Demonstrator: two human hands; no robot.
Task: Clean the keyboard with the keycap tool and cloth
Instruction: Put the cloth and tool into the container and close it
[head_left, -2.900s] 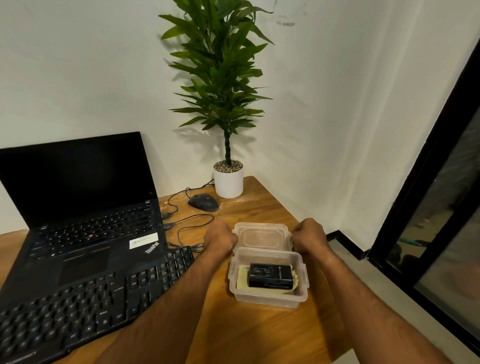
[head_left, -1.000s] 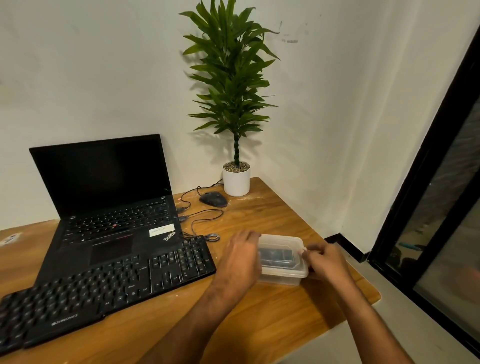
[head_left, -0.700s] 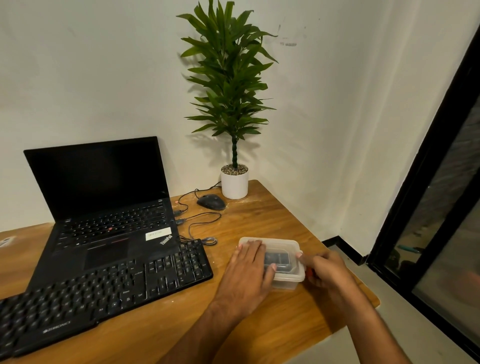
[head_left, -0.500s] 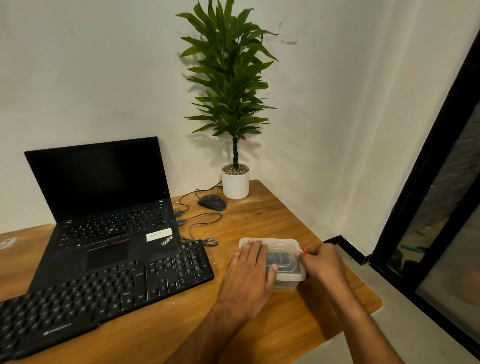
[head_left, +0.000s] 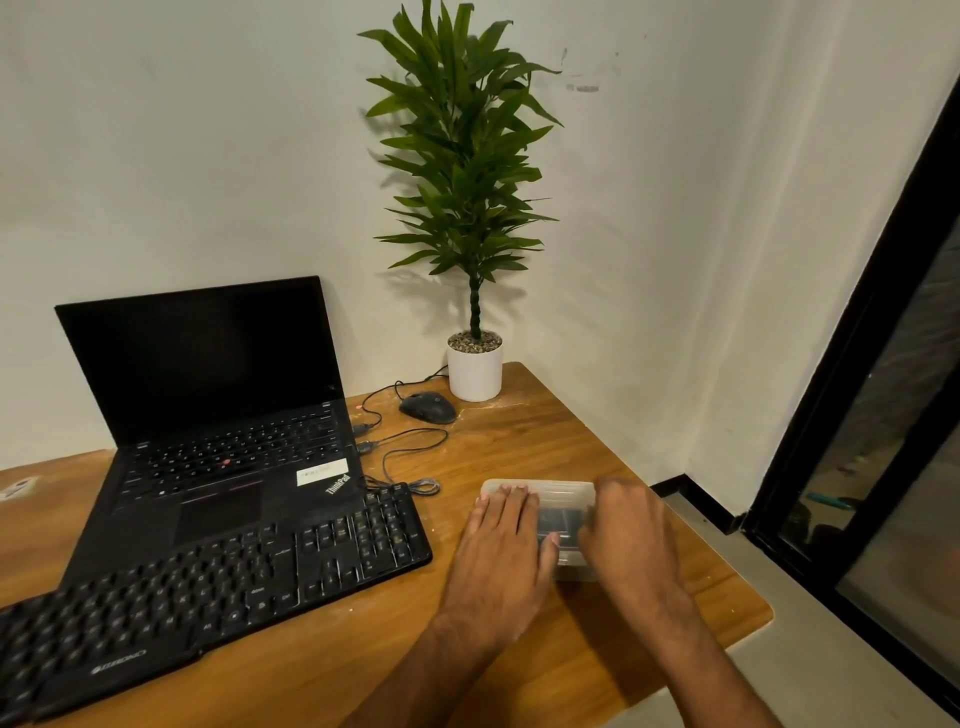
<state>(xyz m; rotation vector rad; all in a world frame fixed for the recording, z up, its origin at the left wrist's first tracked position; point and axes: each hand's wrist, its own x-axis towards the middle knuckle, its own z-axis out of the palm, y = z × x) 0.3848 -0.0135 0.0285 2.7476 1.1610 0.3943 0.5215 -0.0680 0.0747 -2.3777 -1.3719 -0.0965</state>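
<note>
Both hands sat on the clear plastic box (head_left: 563, 491) at the right end of the tabletop (head_left: 519, 431), and the box's long axis ran roughly left to right, parallel to the near edge. The left hand (head_left: 506, 551) lay flat on the lid with its fingers (head_left: 511, 506) straight and close together, pointing away from the person; the right hand (head_left: 626, 535) covered the box's right end, its fingers curled over the rim — whether they gripped the lid or only pressed it I could not tell. A dark object, probably the cleaning kit, showed through the lid between the two hands. The keyboard (head_left: 218, 582) — the thing to be cleaned — lay well to the left of the box, its long axis slanting toward the near-left corner, so the left hand was the nearer one. Behind it stood an open laptop (head_left: 208, 415), with a mouse (head_left: 428, 407) and a potted plant (head_left: 470, 208) by the white wall.
</note>
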